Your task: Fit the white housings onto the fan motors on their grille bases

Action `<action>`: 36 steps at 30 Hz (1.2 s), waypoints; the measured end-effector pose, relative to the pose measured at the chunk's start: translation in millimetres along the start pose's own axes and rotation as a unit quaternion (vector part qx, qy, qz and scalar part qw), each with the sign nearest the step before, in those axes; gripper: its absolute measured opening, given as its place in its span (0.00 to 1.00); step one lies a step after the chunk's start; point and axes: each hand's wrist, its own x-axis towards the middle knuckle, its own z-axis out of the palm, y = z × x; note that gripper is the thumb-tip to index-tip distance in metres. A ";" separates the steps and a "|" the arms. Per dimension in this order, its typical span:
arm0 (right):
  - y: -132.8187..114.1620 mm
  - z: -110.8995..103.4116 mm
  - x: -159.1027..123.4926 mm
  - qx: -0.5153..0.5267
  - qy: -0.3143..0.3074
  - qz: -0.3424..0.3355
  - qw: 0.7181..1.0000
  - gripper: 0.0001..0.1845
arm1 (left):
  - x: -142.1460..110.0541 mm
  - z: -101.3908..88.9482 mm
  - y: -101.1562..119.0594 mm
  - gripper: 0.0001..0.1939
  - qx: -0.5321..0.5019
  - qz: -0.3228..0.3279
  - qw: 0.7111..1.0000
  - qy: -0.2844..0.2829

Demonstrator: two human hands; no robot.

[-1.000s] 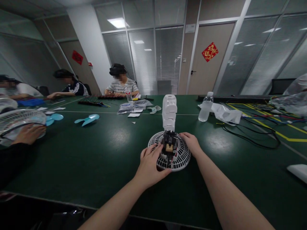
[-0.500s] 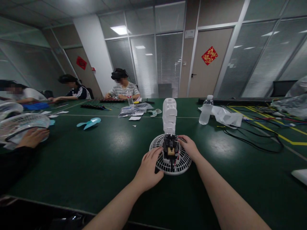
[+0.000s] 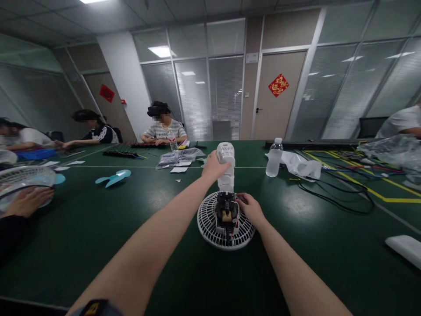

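Note:
A round white fan grille lies flat on the green table, a bare fan motor with black and brass-coloured parts on top of it. Behind the motor rises a white slotted plastic fan neck. My left hand reaches over the grille and is closed on the upper left side of this neck, its fingertips hidden behind it. My right hand has its fingers curled against the right side of the motor, above the grille. Some of those fingertips are hidden.
Left of the grille lies a blue fan blade. A co-worker's hand rests on another fan grille at far left. A water bottle, white plastic bag and black cables lie to the right. Plastic packets lie behind.
My left hand has left the motor's left side, moved forward and up, and taken hold of the white neck. My right hand stays by the motor. The view has tilted up slightly.

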 end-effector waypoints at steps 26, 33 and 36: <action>1.7 1.2 -0.5 -0.002 -0.001 -0.004 1.000 0.15 | -3.4 -2.0 4.8 0.47 -0.115 0.003 0.974 0.197; -1.0 -0.8 -2.0 0.002 0.000 0.001 1.000 0.14 | -103.2 -21.0 -25.4 0.45 -0.214 0.020 0.965 0.150; -0.9 -0.7 -1.8 -0.001 -0.002 0.001 1.000 0.14 | -147.1 -20.1 -40.2 0.45 -0.192 0.010 0.973 0.129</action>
